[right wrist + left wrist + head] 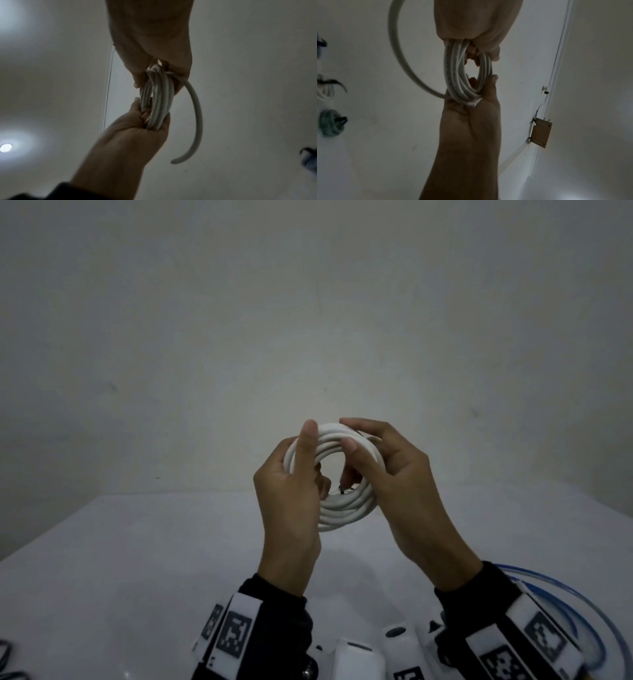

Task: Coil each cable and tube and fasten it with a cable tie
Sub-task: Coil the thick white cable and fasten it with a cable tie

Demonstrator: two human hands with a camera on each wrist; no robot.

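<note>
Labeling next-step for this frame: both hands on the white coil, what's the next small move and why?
Probably tuck in the loose tail: the white cable coil is gripped by the left hand and right hand above the table, but one end still arcs free outside the loops, and no tie shows on it yet.

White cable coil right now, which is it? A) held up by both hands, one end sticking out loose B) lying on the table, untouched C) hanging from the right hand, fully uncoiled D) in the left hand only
A: the left hand and right hand each grip a side of the white cable coil above the table, and the right wrist view shows one loose end curving free.
</note>
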